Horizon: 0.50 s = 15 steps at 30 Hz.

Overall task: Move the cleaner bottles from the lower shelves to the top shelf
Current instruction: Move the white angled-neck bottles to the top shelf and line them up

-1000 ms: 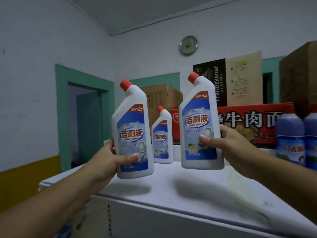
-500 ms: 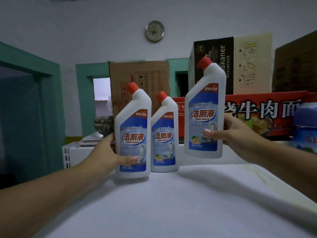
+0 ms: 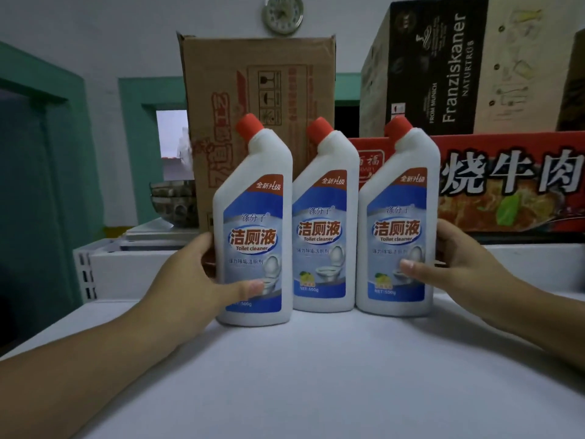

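Cleaner bottles (image 3: 323,229): three, upright in a close row on the top shelf (image 3: 316,375), the right bottle (image 3: 397,229) having been lowered from mid-air onto the row's right end. The left bottle (image 3: 253,236) is clasped by the left grip (image 3: 193,280), the right bottle by the right grip (image 3: 459,264); only release is judged outstanding.

The fingers of the left hand (image 3: 193,280) mostly vanish behind the left bottle (image 3: 253,198), those of the right hand (image 3: 462,267) behind the right bottle (image 3: 397,198). The top edge crops the wall clock (image 3: 283,14), the right edge the red carton (image 3: 506,179); small print on the labels (image 3: 319,245) blurs
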{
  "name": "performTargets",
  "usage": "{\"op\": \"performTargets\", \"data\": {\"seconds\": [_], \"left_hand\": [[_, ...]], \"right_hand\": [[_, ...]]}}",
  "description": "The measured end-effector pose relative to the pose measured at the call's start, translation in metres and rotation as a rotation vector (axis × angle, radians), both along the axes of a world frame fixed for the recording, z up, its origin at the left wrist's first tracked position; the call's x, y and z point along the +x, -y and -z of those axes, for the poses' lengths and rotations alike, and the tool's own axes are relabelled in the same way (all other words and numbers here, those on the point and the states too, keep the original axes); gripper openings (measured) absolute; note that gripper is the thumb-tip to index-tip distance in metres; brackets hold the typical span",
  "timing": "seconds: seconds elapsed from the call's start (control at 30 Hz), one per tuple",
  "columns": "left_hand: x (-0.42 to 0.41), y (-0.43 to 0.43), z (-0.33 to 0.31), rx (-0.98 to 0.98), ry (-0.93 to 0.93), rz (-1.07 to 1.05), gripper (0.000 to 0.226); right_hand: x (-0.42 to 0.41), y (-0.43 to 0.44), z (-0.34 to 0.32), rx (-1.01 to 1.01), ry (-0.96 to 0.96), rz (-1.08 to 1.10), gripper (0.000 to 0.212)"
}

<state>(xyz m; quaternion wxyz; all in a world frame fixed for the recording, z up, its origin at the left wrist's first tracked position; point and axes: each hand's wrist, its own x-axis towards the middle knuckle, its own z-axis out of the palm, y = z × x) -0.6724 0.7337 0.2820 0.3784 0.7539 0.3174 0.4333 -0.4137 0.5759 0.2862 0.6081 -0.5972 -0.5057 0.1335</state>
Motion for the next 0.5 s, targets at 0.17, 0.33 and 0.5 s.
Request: {"op": "performTargets", "data": {"seconds": [0.17,0.33,0.5], "left_hand": [[-0.0031,-0.001,0.0028,0.069,-0.023,-0.078,0.061],[-0.002,-0.004,0.0053,0.115,-0.059,-0.107,0.068],[0.0009,-0.0025,0.0055,0.127,-0.09,-0.073,0.067]], "right_hand": [[-0.0026,0.0056,-0.0007,-0.059,0.103,0.035,0.052],[-0.0046,0.0095,-0.0049,-0.158,0.235,0.124,0.051],[-0.0042,0.0097,-0.003,-0.256,0.17,0.138,0.048]]}}
